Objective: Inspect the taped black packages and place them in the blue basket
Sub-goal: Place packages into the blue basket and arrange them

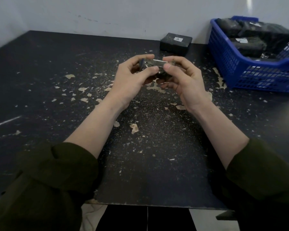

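I am holding one taped black package [154,68] between my two hands, my left hand [133,77] and my right hand [182,77]. One more package [175,43], with a single white label [178,39] on top, is lying on the one dark table [57,80]. One blue basket [237,67] is sitting at the far right, and I am counting at least four black packages [264,35] piled inside it; the heap is too dark and overlapping for me to count it exactly. Two dark green sleeves [48,177] are covering my forearms.
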A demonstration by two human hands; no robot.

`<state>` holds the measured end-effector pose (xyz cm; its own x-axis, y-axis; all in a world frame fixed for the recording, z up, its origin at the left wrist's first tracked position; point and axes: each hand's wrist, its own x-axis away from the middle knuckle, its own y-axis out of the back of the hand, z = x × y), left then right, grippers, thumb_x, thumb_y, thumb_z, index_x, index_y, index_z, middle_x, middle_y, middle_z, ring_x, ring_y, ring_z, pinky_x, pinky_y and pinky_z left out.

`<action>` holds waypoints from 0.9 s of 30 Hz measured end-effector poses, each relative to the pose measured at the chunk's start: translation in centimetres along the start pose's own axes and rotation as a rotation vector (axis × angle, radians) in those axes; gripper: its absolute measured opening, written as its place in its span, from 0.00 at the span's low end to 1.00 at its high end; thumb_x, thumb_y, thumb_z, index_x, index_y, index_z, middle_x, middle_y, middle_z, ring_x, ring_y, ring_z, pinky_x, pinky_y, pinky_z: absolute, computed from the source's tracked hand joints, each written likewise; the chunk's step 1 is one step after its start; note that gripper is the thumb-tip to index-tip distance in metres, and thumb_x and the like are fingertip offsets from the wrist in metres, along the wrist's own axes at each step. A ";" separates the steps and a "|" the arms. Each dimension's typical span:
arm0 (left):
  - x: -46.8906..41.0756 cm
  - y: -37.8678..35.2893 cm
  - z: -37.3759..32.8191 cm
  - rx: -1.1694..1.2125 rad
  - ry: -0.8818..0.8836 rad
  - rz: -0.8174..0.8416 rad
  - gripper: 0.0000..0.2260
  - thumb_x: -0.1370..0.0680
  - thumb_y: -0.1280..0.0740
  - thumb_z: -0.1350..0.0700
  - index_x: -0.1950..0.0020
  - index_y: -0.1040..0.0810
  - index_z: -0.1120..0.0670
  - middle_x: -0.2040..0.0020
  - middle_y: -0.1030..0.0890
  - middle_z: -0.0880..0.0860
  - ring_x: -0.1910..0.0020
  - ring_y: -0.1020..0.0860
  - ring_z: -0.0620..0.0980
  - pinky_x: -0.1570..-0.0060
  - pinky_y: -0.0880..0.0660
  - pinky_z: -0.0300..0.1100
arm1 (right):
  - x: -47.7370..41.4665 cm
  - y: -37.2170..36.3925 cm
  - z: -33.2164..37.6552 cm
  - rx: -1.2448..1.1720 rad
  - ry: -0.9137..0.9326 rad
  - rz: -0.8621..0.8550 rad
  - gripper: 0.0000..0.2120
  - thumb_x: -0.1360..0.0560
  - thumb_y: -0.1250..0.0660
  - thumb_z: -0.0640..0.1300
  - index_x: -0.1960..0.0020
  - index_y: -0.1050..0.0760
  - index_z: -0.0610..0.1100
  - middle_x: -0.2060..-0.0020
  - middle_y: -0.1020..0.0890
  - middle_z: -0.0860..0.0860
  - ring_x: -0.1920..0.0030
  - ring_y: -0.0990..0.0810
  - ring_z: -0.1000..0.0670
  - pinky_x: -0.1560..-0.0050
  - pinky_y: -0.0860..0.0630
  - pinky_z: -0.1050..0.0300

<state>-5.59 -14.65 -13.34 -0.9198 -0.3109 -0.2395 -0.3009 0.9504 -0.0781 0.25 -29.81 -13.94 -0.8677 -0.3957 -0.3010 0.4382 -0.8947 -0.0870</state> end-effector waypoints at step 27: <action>-0.6 0.3 0.8 -0.019 0.000 0.028 0.09 0.27 0.30 0.54 0.47 0.20 0.49 0.49 0.16 0.51 0.47 0.18 0.49 0.49 0.22 0.41 | 0.0 -1.0 -0.4 -0.054 -0.071 -0.047 0.14 0.31 0.29 0.40 0.46 0.21 0.42 0.53 0.17 0.47 0.56 0.16 0.45 0.58 0.19 0.54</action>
<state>-4.90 -14.19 -14.02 -0.9278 -0.2842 -0.2418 -0.2797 0.9586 -0.0535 -0.07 -28.82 -14.26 -0.9012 -0.3691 -0.2270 0.4070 -0.9008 -0.1514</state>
